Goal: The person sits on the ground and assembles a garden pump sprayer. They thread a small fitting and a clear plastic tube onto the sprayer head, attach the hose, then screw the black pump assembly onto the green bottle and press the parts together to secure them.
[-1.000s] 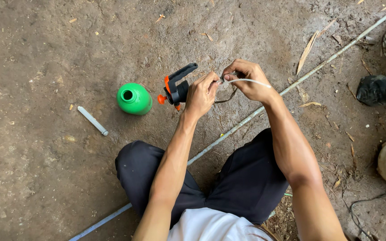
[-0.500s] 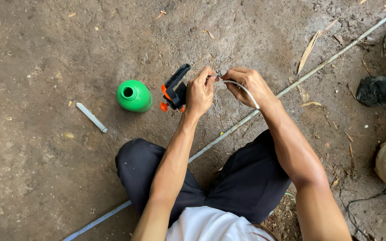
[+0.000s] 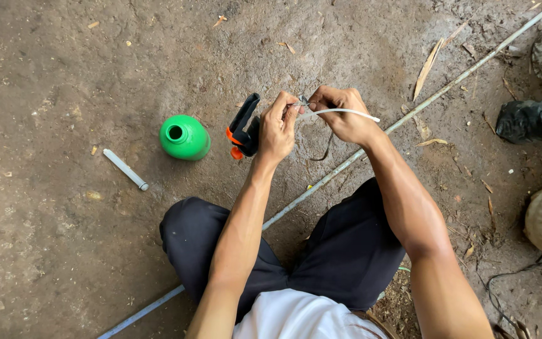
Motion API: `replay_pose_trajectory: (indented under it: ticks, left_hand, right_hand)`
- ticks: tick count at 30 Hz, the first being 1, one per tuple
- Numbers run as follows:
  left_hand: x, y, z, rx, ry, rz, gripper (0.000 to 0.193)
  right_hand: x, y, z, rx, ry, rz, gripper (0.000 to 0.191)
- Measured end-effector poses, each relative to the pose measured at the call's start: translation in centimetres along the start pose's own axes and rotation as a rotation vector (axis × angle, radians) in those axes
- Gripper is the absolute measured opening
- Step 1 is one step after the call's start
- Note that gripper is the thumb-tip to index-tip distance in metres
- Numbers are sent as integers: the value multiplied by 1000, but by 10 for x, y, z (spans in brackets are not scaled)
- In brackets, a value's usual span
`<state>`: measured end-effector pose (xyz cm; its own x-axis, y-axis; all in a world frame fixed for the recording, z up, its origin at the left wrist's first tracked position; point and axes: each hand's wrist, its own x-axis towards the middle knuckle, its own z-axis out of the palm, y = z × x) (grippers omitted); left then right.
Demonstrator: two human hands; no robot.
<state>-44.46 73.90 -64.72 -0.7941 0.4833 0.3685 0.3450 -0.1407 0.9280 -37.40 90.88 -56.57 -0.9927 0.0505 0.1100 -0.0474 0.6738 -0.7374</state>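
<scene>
Head view: bare dirt floor (image 3: 51,251) lies all around; left hand (image 3: 277,129) grips black-orange sprayer top (image 3: 243,129), right hand (image 3: 343,113) pinches thin white tube (image 3: 346,112) between both hands.

A green bottle (image 3: 184,137) stands near a small grey tube (image 3: 127,169) on dirt.

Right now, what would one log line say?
left hand: grips black-and-orange sprayer head | right hand: pinches thin white tube | green plastic bottle: on dirt, apart

Black spray head (image 3: 244,129) with orange trigger is lying tilted against the left hand (image 3: 277,129). Thin white tube (image 3: 346,112) is curving from the pinched fingertips across the right hand (image 3: 343,113).
</scene>
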Motion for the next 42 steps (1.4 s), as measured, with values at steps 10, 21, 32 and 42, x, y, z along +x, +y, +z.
replay_pose_trajectory:
  ticks: [10,21,32,42]
  left_hand:
    - [1,6,3,-42,36,-11,23]
    - [4,9,-1,-126,-44,-30,23]
    - [9,-16,4,-556,-101,-118,22]
    - [12,-17,0,-605,3,-152,14]
  right_hand:
    - [3,5,7,93,11,87,7]
    - [6,10,9,49,19,63,8]
    - [4,16,9,229,25,47,12]
    - [2,15,35,499,124,226,19]
